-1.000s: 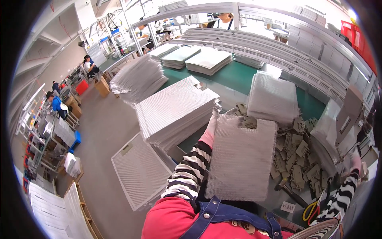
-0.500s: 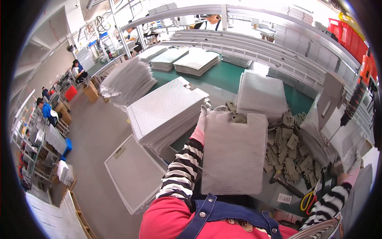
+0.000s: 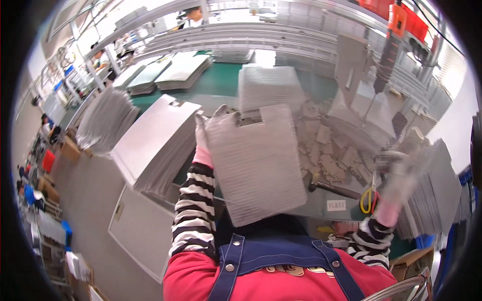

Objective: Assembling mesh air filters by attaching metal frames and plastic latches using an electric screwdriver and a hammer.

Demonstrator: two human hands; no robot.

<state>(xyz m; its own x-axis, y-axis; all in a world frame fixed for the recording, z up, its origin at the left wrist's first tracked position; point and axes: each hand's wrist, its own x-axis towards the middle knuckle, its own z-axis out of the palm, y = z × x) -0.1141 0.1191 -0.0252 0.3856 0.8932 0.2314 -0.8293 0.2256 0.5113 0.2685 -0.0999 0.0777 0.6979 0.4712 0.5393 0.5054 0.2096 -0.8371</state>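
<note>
My left hand (image 3: 202,132), in a pale glove, grips the upper left corner of a grey mesh panel (image 3: 258,168). The panel has a rectangular notch in its top edge and is held tilted in front of my apron. My right hand (image 3: 399,178) is smeared by motion over the right side of the bench, next to a stack of grey sheets (image 3: 433,195); its fingers cannot be made out. Beyond the panel lies a pile of small beige-grey plastic parts (image 3: 329,150). A hammer (image 3: 334,188) and yellow-and-red-handled scissors (image 3: 370,199) lie between the panel and my right hand.
Left of the panel rises a tall stack of notched mesh panels (image 3: 158,143), with another leaning stack (image 3: 106,120) beyond it. A further stack (image 3: 271,88) stands behind the parts. An orange-and-black power screwdriver (image 3: 389,55) hangs at the right. One framed panel (image 3: 143,231) leans low at left.
The view has turned to the right. My right hand has moved from beside the standing sheets to over the right-hand stack. My left hand still holds the panel, which is now more tilted.
</note>
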